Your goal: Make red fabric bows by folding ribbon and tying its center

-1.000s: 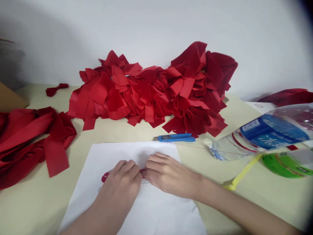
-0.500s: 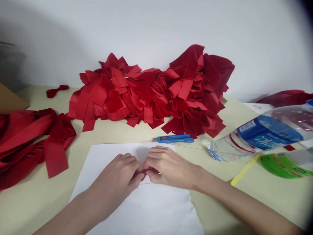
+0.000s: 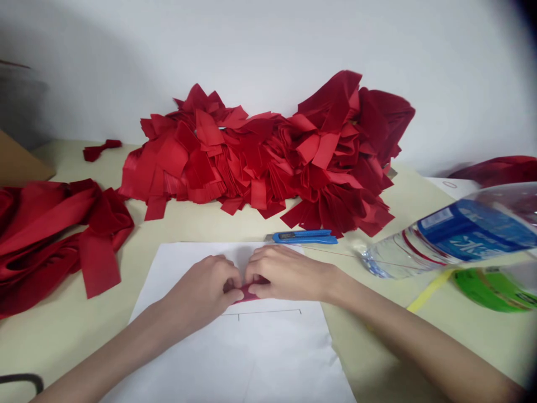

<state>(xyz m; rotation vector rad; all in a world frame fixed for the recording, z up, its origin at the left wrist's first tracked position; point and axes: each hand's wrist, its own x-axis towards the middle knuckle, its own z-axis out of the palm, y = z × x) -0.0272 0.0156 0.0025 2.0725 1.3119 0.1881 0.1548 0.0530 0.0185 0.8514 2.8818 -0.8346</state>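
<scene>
Between my two hands, over a white sheet of paper [image 3: 251, 358], is a small piece of red ribbon [image 3: 250, 292]. My left hand [image 3: 212, 282] pinches its left part, with the fingers curled and the thumb on the near side. On the other side my right hand [image 3: 285, 272] grips the ribbon between thumb and curled fingers. Most of the ribbon is hidden by the fingers. A thin black line with short cross marks [image 3: 271, 312] is drawn on the paper just below the hands. Behind my right hand lies a blue box cutter [image 3: 304, 237].
A large heap of cut red ribbon pieces [image 3: 260, 162] lies along the wall. Long red ribbon [image 3: 54, 240] is bundled at left. On the right, a water bottle [image 3: 465, 229] lies on its side with thin thread by it, near a green tape roll [image 3: 490, 291].
Both hands have shifted slightly up the sheet, and the ribbon between them now lies flatter. More of the drawn line shows below them. The view has moved a little.
</scene>
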